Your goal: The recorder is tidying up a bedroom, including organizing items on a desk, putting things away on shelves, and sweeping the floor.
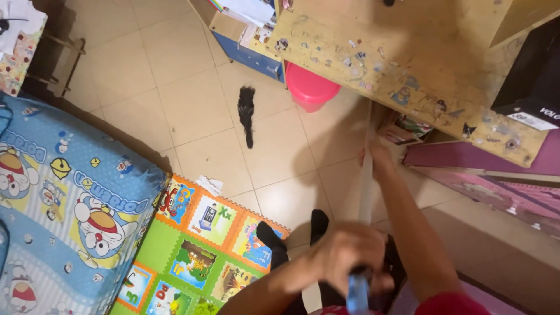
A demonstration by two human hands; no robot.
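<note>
Head view, looking straight down: person stood on a tiled floor, both feet in black socks at the edge of a colourful foam play mat. Both hands were on a long pale stick, likely a broom or mop handle, thin, whitish, running roughly vertical in frame from under the worktop down toward the body. Lower end of the stick had a blue grip section, blurred. Left hand was closed around the stick just above that blue part, fingers wrapped, motion blur on it. Right hand was further up the stick, near the worktop edge, also closed around it; finger detail too soft to read beyond that. Head of the stick was hidden, could not tell what was on it. A small black tuft-like thing lay on the tiles well apart from the stick; could not tell what it was. A pink bucket sat partly under the worktop, near the stick's upper end. Worktop surface was worn wood covered in small stickers. Blue cartoon-print mattress lay at frame left, touching the play mat. Purple panel sat at right under the worktop.
</note>
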